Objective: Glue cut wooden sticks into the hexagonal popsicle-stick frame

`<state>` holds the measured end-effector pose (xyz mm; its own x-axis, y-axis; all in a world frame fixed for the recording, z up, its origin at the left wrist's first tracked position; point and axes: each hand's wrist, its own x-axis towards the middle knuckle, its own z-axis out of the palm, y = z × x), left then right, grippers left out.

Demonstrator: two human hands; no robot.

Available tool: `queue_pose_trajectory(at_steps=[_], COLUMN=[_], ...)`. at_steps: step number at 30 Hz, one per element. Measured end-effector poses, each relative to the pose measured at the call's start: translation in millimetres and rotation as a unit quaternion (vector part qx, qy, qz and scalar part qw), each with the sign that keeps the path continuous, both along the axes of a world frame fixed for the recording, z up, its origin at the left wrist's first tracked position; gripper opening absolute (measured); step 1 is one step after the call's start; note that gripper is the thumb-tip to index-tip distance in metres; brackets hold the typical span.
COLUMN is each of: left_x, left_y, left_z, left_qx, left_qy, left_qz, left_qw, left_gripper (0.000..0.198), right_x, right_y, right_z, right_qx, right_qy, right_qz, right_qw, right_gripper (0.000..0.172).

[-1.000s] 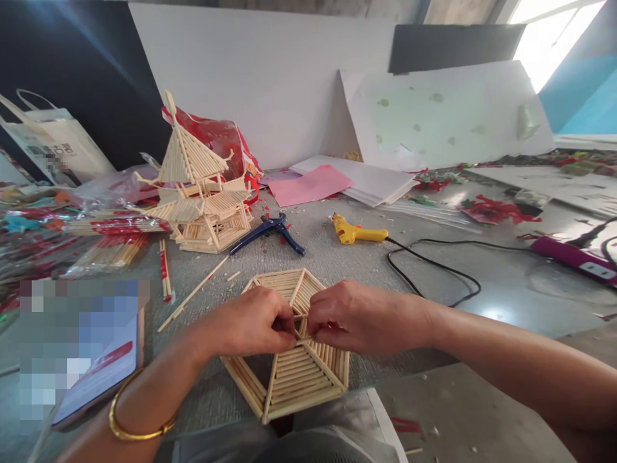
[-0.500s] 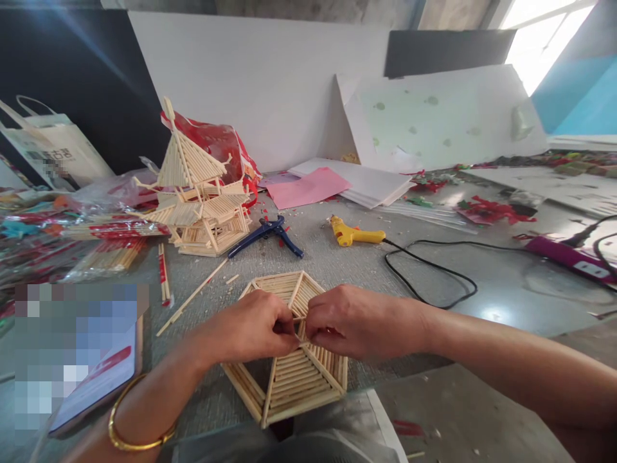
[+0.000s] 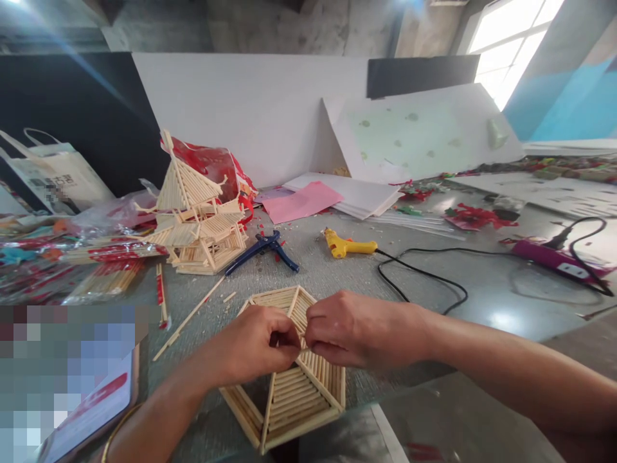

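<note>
A many-sided frame of wooden sticks [image 3: 301, 405] lies near the table's front edge, its wedge sections filled with parallel sticks, except for an open one at the front left. Over its centre, my left hand [image 3: 260, 341] is closed in a pinch. Facing it, my right hand [image 3: 344, 328] is also pinched, its fingertips almost meeting the left ones. Whatever the fingers hold is hidden between them. Behind the frame stand a stick-built pagoda model [image 3: 202, 228], a blue pair of cutters [image 3: 263, 251] and a yellow glue gun [image 3: 349, 246].
A black cord [image 3: 434, 251] runs from the glue gun to a purple power strip [image 3: 554, 260]. Bagged sticks [image 3: 103, 281] and a phone [image 3: 96, 411] are on the left. Pink paper [image 3: 303, 202] and white boards [image 3: 364, 196] lie at the back.
The camera has tilted up, so the scene sits lower in view. Both hands stay pinched over the frame's centre, with only a slight shift of the fingers.
</note>
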<state>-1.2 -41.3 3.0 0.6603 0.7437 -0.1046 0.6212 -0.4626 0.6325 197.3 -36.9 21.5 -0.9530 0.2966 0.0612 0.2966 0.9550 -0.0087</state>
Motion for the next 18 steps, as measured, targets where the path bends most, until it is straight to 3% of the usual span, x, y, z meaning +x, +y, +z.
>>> queue_pose_trajectory(at_steps=[6,10,14,18], left_x=[1.2,-7.5,-26.3,-41.8], left_y=[2.5,7.5,18.2,27.6], left_z=[0.5,1.6,9.3,16.6], left_qx=[0.012,0.008,-0.011,-0.016], left_qy=[-0.027,-0.051,-0.154,-0.342], left_qz=[0.019,0.045,0.136,0.228], left_qw=[0.999,0.998,0.979,0.912], left_gripper=[0.016,0.012,0.013,0.014], right_x=[-1.9,3.3,3.2,-29.3], right_y=[-3.2,7.3,56.2,122.2], right_z=[1.3,7.2,17.6,13.1], right_qx=[0.014,-0.049,-0.059,-0.192], right_qy=[0.025,0.14,0.217,0.096], right_qz=[-0.003,-0.037,-0.222,-0.393], right_qw=[1.0,0.988,0.949,0.894], right_gripper=[0.019,0.018,0.023,0.029])
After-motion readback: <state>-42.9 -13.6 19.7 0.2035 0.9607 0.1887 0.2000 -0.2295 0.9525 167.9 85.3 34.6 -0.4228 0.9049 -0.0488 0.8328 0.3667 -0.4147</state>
